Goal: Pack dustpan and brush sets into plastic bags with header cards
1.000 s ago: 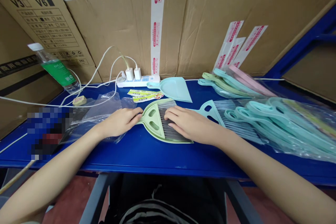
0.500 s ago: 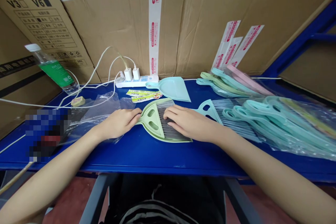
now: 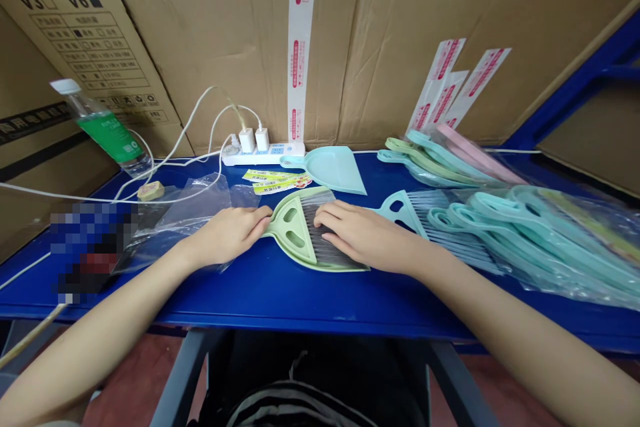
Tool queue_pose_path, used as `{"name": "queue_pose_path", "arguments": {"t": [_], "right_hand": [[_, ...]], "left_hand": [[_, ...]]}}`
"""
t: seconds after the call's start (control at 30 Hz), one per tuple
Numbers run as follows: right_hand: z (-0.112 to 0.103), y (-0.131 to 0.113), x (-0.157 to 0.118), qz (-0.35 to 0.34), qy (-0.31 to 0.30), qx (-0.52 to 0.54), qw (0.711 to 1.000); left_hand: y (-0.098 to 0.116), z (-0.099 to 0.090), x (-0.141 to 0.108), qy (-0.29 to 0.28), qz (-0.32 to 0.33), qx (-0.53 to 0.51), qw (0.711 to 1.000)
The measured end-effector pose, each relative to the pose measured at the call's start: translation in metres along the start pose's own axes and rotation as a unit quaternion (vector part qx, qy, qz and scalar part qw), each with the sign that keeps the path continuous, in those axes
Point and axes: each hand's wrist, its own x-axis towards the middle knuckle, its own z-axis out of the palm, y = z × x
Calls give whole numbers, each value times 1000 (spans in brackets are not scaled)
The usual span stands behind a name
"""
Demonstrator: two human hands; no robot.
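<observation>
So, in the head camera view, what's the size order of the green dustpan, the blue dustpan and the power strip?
Largest: the green dustpan and blue dustpan look alike, and the green sits nearer the camera, so I can't rank them. Smallest: the power strip.

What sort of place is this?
Probably a packing station in a warehouse or small workshop: taped cardboard cartons stand behind a blue metal bench, and plastic dustpans lie beside clear bags holding more.

One left hand (image 3: 227,235), one right hand (image 3: 363,235), one green hand brush (image 3: 280,228), one teal hand brush (image 3: 395,213), one teal dustpan (image 3: 333,170), one power strip (image 3: 280,155), two white chargers (image 3: 253,140), one water bottle (image 3: 107,137).
</observation>
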Motion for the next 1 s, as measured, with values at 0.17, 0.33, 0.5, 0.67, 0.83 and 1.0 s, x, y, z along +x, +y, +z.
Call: {"name": "queue_pose_path", "arguments": {"t": [0.17,0.33,0.5,0.67,0.83,1.0], "right_hand": [[-1,-1,-1,3,-5,-6,1000],[0,0,-2,0,-4,-5,1000],[-1,0,-2,2,-5,-5,1000],[-2,-1,-2,6,-9,0,1000],[-1,-1,-1,5,-6,0,1000],[-2,-1,-1,6,-5,3,1000]], "left_hand": [[1,0,0,-2,-2,14,1000],[1,1,-1,-4,1,21,1000],[0,1,-1,-5,-2,15,1000],[0,1,-2,-1,5,8,1000],[1,0,-2,-3,2,4,1000],[1,0,-1,-8,-1,7,1000]]}}
